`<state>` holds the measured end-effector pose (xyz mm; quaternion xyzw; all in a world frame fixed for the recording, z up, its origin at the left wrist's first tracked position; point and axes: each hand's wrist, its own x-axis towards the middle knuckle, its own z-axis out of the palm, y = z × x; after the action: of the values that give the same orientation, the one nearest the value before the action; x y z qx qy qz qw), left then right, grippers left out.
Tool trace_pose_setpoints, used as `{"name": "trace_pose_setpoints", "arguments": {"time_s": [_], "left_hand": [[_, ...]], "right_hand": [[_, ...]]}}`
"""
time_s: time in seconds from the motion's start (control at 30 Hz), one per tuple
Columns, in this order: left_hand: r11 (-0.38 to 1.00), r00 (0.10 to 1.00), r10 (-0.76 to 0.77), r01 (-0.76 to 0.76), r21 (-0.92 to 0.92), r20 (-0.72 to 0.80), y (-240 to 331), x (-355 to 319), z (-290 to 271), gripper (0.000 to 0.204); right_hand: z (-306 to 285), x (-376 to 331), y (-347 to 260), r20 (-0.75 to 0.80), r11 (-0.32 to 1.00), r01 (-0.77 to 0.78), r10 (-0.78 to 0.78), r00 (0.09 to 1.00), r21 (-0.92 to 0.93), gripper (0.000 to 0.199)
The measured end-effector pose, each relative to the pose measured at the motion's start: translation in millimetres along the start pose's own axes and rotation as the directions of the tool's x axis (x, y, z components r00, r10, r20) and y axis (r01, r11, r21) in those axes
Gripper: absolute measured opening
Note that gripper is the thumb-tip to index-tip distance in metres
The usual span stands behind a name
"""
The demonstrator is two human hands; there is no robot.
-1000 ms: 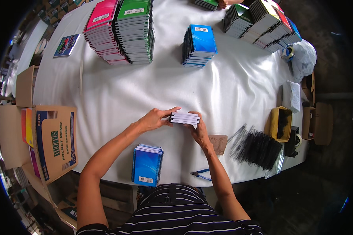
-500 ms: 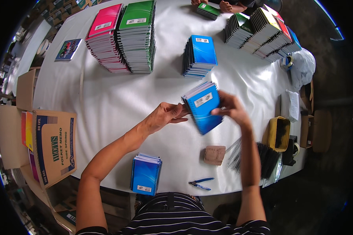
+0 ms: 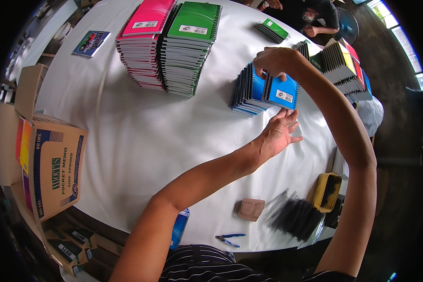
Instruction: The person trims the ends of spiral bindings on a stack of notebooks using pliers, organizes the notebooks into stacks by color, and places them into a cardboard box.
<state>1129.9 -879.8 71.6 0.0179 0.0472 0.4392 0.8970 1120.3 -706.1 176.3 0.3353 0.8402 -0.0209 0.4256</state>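
At the far middle, my right hand [image 3: 276, 62] grips the top edge of a few blue spiral notebooks [image 3: 283, 93], its arm arching in from the right. They sit against or on the right side of a stack of blue spiral notebooks [image 3: 246, 94]; whether they rest on it or beside it I cannot tell. Just below their lower edge my left hand [image 3: 279, 132] is open, fingers spread, its fingertips close to or touching them. By my waist, more blue notebooks [image 3: 179, 228] are partly hidden behind my left forearm.
Tall pink [image 3: 148, 19] and green notebook stacks [image 3: 192, 23] stand far left. Mixed notebook stacks [image 3: 340, 63] are far right, near another person [image 3: 310, 19]. Blue-handled cutters [image 3: 229, 238], a brown block [image 3: 250, 209], black wire coils [image 3: 293, 218] and a yellow bin [image 3: 325, 197] lie nearer. An open carton [image 3: 61, 169] stands left.
Both hands have moved away from me and to the right. The blue notebooks, earlier tilted over the middle of the table, are now at the blue stack. My left hand has come off them or nearly so.
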Motion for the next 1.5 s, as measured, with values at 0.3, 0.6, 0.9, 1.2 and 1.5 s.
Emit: {"name": "trace_pose_setpoints", "arguments": {"time_s": [0.3,0.6,0.9,1.2,1.5], "left_hand": [[0.997,0.993,0.076,-0.075,0.018,-0.084,21.7,8.9,-29.7,0.08],[0.99,0.994,-0.008,0.024,0.139,-0.109,35.4,10.4,-26.8,0.066],[0.545,0.893,0.362,0.032,0.838,-0.269,94.5,-83.7,-16.8,0.054],[0.344,0.795,0.59,-0.094,0.934,-0.137,106.3,18.7,-134.1,0.058],[0.463,0.839,0.479,0.01,0.886,-0.26,117.9,-10.0,-128.4,0.059]], "right_hand": [[8.9,36.1,-5.4,-0.043,0.99,0.121,-0.125,0.991,-0.076,0.052],[49.4,29.6,18.5,-0.339,0.943,0.312,-0.259,0.905,0.112,0.057],[133.7,-17.5,46.4,-0.649,0.389,0.56,0.65,0.396,0.732,0.038],[243.8,97.5,-41.0,-0.207,-0.747,0.635,0.602,0.771,0.194,0.053],[268.4,123.7,-72.5,-0.591,0.0,0.809,0.682,0.43,0.588,0.049]]}}
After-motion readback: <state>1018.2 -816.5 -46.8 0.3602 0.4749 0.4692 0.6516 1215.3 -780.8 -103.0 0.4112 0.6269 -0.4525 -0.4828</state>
